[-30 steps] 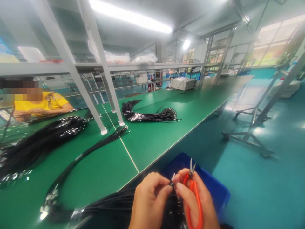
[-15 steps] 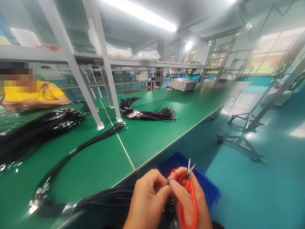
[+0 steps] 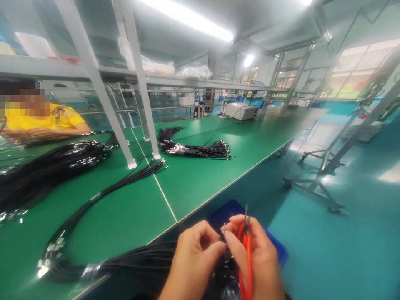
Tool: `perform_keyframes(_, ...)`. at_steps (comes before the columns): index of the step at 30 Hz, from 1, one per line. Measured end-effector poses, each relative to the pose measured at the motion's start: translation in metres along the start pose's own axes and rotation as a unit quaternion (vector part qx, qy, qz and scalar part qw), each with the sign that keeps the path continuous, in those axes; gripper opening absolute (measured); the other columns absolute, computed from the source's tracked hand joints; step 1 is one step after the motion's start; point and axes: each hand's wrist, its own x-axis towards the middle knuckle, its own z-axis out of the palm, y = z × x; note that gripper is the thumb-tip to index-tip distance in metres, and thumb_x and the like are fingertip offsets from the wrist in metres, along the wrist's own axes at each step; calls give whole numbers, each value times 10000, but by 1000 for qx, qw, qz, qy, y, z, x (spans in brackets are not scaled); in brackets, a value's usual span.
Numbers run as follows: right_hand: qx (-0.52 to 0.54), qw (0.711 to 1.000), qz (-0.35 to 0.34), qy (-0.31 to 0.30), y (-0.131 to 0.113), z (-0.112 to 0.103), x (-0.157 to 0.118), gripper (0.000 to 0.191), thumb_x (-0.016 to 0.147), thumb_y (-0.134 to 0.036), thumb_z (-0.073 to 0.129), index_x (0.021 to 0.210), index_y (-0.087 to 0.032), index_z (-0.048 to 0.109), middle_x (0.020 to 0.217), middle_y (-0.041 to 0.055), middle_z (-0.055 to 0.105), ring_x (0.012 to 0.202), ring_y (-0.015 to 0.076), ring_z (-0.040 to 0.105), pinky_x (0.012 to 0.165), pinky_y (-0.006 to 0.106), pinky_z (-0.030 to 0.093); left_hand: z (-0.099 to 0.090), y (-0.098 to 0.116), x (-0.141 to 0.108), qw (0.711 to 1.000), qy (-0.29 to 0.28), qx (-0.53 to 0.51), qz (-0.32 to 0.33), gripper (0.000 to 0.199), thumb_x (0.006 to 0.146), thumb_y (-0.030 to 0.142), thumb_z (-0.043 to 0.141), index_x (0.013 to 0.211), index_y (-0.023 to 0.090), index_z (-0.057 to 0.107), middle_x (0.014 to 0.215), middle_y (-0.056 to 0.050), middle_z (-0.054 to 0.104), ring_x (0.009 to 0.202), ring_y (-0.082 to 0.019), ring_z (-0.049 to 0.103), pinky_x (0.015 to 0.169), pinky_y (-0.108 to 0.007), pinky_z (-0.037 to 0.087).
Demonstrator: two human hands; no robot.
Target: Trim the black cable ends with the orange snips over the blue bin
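Observation:
Red-handled scissors (image 3: 249,258) rest in my right hand (image 3: 261,254), their blades pointing up and nearly together. The thumb and index finger of that hand pinch a small pale tip (image 3: 224,227). Beside it, my left hand (image 3: 195,256) is closed in a pinch at the end of something too small to make out. A long bundle of black cables (image 3: 140,256) runs from the green table (image 3: 125,225) to behind my left hand. More dark cable and shiny plastic (image 3: 226,275) show below and between the hands.
A blue bin (image 3: 229,210) is beneath my hands. More black cables (image 3: 200,150) lie on the table, with a large bundle (image 3: 59,166) at left. White shelf posts (image 3: 145,83) stand on it. A person in yellow (image 3: 62,118) sits at left; a wheeled metal frame (image 3: 315,183) stands right.
The scissors have turned and their blades have come closer together. My right fingers have moved slightly up and away from my left fingertips, showing the pale tip.

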Motion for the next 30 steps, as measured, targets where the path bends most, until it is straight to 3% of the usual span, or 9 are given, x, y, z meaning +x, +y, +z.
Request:
perform_keyframes(3,-142,984,-107,15,6,-2,-1,126,681,-237,683,780,-249,607,654,-17,647,564,171,617,551,267,491,2,-4,-1,996,17,78,30,160,699,231,546,558,201,474,566,17,524,558,-154,484,531,-244,355)
perform_keyframes(8,-283,917,-280,8,5,-6,-1,177,738,-143,561,846,-254,647,665,9,656,547,191,581,589,300,473,5,-13,-4,977,37,201,67,163,757,216,522,595,206,509,636,-4,578,605,-178,534,565,-263,358)
perform_keyframes(11,-306,903,-300,-21,2,-8,1,250,716,-80,504,847,-244,640,655,16,651,576,207,599,592,299,465,7,-14,-5,970,49,229,71,157,759,207,530,602,209,526,648,-7,588,613,-180,540,561,-263,349)
perform_keyframes(15,-308,908,-283,-12,1,-9,3,256,694,-76,522,832,-259,639,632,6,637,527,204,569,568,299,451,8,-12,-7,968,65,227,87,148,744,190,555,599,216,544,641,-1,593,612,-179,544,558,-261,344)
perform_keyframes(19,-328,887,-325,-14,2,-7,-1,306,676,-33,474,834,-252,619,661,20,644,590,215,597,591,305,461,7,-15,-7,969,82,215,88,147,704,146,562,577,216,540,616,6,593,601,-178,541,552,-256,344)
perform_keyframes(21,-311,891,-330,-17,1,-6,-5,274,700,-53,482,810,-258,626,650,23,644,590,220,599,593,313,467,4,-17,-6,972,91,199,83,140,696,137,551,580,214,540,614,9,591,598,-175,539,558,-256,354)
perform_keyframes(24,-256,930,-259,-47,-4,-10,-8,187,710,-125,539,755,-267,651,618,17,642,530,205,574,556,309,464,-4,-14,-2,984,84,143,69,115,717,177,540,607,208,554,617,9,582,598,-173,529,567,-258,370)
perform_keyframes(27,-181,964,-77,-176,-18,-20,-3,167,633,-178,620,776,-243,677,627,7,651,527,187,579,527,281,471,-13,-6,1,995,59,59,55,115,705,247,573,605,191,572,601,11,562,590,-165,511,576,-257,380)
perform_keyframes(30,-116,934,109,-319,-32,-30,5,165,616,-223,655,773,-208,704,620,-2,628,553,155,557,538,249,453,-20,-2,2,998,37,-6,49,132,672,282,616,596,176,593,576,19,534,581,-154,482,572,-250,369)
